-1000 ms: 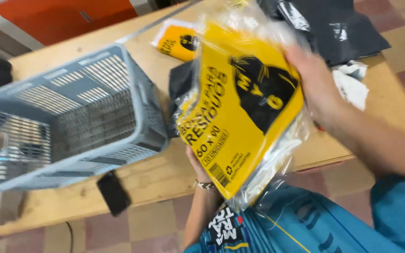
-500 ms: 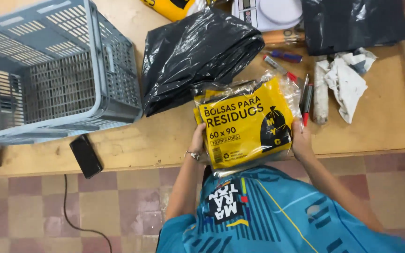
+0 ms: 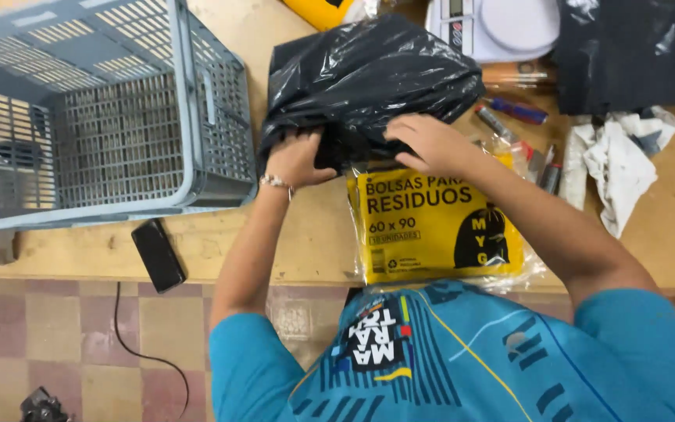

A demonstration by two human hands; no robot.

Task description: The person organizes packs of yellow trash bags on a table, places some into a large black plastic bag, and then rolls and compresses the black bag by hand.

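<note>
- While the flat yellow plastic pack of bags lies at the near table edge, free of both hands, the work looks to be on the crumpled black plastic bag just beyond it.
- Left hand pinches the black bag's lower left edge, fingers curled shut on the film.
- Right hand rests on the bag's lower right edge, fingers bent and pressing down; a true pinch there cannot be told.
- Likely step: finding or spreading the bag's mouth; next move calls for both edges held firm and pulled apart.
- Black phone lies left, near the edge, well apart.
- Grey slotted plastic crate stands just beside the bag's left side, limiting room there.
- Pens and markers and white crumpled cloth crowd the right side.
- White kitchen scale and dark folded sheet sit farthest.
</note>
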